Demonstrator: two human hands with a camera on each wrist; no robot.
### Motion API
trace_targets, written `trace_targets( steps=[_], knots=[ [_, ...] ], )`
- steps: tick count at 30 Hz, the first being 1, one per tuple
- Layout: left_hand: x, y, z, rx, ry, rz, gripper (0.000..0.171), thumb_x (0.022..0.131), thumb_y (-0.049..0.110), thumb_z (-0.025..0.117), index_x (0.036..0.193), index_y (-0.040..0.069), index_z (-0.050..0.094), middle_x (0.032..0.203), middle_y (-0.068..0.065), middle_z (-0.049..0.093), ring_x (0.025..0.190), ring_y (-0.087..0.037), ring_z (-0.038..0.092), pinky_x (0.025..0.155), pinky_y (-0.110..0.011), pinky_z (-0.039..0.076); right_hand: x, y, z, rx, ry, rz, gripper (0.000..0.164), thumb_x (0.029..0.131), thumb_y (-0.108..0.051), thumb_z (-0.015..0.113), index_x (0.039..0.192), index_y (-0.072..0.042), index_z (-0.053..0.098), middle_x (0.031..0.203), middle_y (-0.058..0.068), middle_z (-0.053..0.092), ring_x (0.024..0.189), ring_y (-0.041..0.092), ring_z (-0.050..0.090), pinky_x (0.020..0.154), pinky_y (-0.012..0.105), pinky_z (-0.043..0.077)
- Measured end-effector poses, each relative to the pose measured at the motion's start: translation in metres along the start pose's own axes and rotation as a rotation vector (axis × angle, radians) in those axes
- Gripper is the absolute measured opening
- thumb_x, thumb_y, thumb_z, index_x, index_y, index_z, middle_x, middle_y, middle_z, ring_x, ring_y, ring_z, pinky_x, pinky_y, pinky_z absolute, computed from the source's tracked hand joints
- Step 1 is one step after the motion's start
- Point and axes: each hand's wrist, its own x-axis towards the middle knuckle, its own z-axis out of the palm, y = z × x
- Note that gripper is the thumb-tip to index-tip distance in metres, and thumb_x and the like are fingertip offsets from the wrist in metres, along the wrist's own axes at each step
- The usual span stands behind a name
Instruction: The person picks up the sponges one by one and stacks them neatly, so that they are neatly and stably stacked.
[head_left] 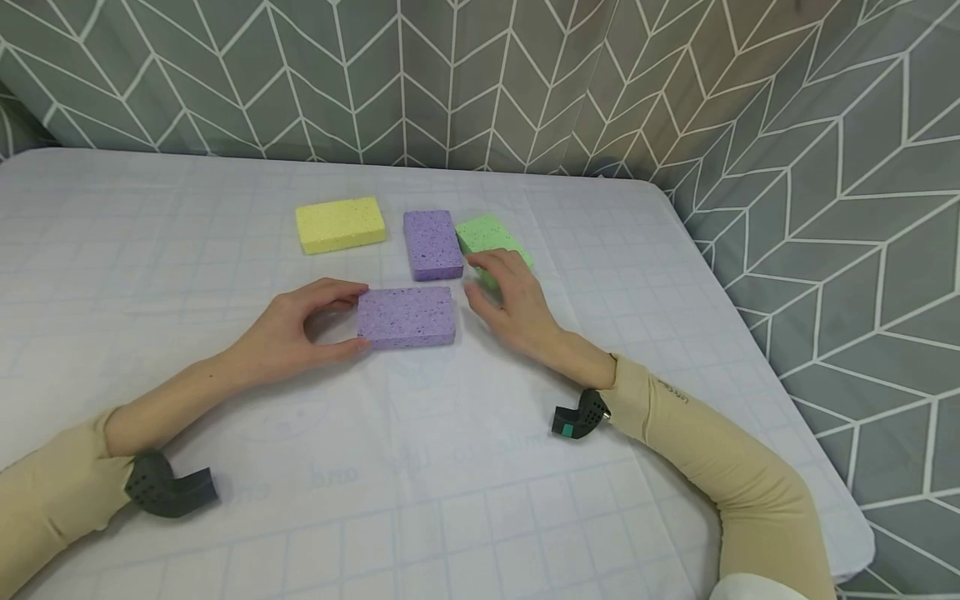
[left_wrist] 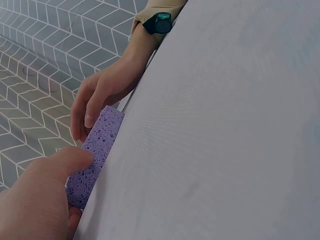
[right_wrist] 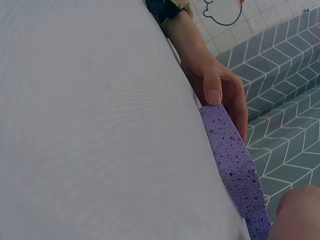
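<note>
On the white-covered table, a front purple sponge (head_left: 407, 318) lies lengthwise with its long side facing me. My left hand (head_left: 300, 329) pinches its left end, thumb at the near corner and fingers at the far one. Its thumb also shows against the purple side in the left wrist view. Behind lies a second purple sponge (head_left: 432, 244), turned lengthwise away from me. Beside it a green sponge (head_left: 491, 235) is partly covered by my right hand (head_left: 517, 304). That hand's fingers are loosely bent and hold nothing, with the tips close to the second purple sponge.
A yellow sponge (head_left: 341, 225) rests at the back, left of the second purple one. Behind the table and along its right side hangs a grey patterned curtain (head_left: 450, 83). Black wrist cameras (head_left: 168, 487) stick out below both sleeves.
</note>
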Motion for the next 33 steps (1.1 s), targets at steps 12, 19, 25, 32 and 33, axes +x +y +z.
trace_targets(
  steps=[12, 19, 25, 32, 33],
  knots=[
    [0.0, 0.0016, -0.0005, -0.003, -0.006, -0.004, 0.066, 0.078, 0.017, 0.087, 0.137, 0.009, 0.059, 0.132, -0.001, 0.061, 0.114, -0.014, 0.062, 0.1, -0.005, 0.039, -0.0004, -0.0006, -0.0017, -0.036, 0.009, 0.066, 0.038, 0.093, -0.015, 0.062, 0.125, 0.005, 0.061, 0.121, 0.016, 0.062, 0.113, 0.029, 0.054, 0.098, 0.04, 0.047],
    [-0.0003, 0.0016, -0.0003, -0.007, -0.008, -0.008, 0.066, 0.078, 0.017, 0.087, 0.137, 0.01, 0.058, 0.133, -0.001, 0.061, 0.114, -0.014, 0.062, 0.1, -0.005, 0.039, 0.0003, -0.0001, -0.0027, -0.086, 0.017, 0.14, 0.045, 0.09, -0.016, 0.064, 0.129, 0.006, 0.058, 0.121, 0.018, 0.059, 0.11, 0.031, 0.05, 0.095, 0.042, 0.047],
    [-0.0004, 0.0013, 0.0, -0.008, -0.009, -0.013, 0.066, 0.078, 0.018, 0.086, 0.137, 0.01, 0.058, 0.133, 0.0, 0.061, 0.115, -0.014, 0.062, 0.1, -0.005, 0.039, 0.0012, -0.0001, -0.0034, -0.119, 0.02, 0.189, 0.05, 0.09, -0.019, 0.066, 0.131, 0.007, 0.056, 0.124, 0.019, 0.057, 0.113, 0.032, 0.049, 0.097, 0.042, 0.045],
    [-0.0004, 0.0011, 0.0, -0.006, -0.01, -0.013, 0.066, 0.078, 0.018, 0.086, 0.138, 0.01, 0.058, 0.133, -0.001, 0.061, 0.115, -0.015, 0.061, 0.1, -0.004, 0.039, 0.0016, 0.0004, -0.0032, -0.175, -0.002, 0.277, 0.059, 0.091, -0.025, 0.068, 0.137, 0.007, 0.051, 0.13, 0.018, 0.054, 0.115, 0.031, 0.046, 0.096, 0.042, 0.044],
    [-0.0003, 0.0011, 0.0, -0.005, -0.01, -0.014, 0.066, 0.078, 0.018, 0.086, 0.138, 0.01, 0.058, 0.133, -0.001, 0.061, 0.116, -0.015, 0.061, 0.1, -0.004, 0.039, 0.0016, 0.0005, -0.0032, -0.183, -0.003, 0.285, 0.06, 0.09, -0.026, 0.068, 0.138, 0.007, 0.051, 0.13, 0.018, 0.053, 0.116, 0.031, 0.046, 0.096, 0.042, 0.043]
  ],
)
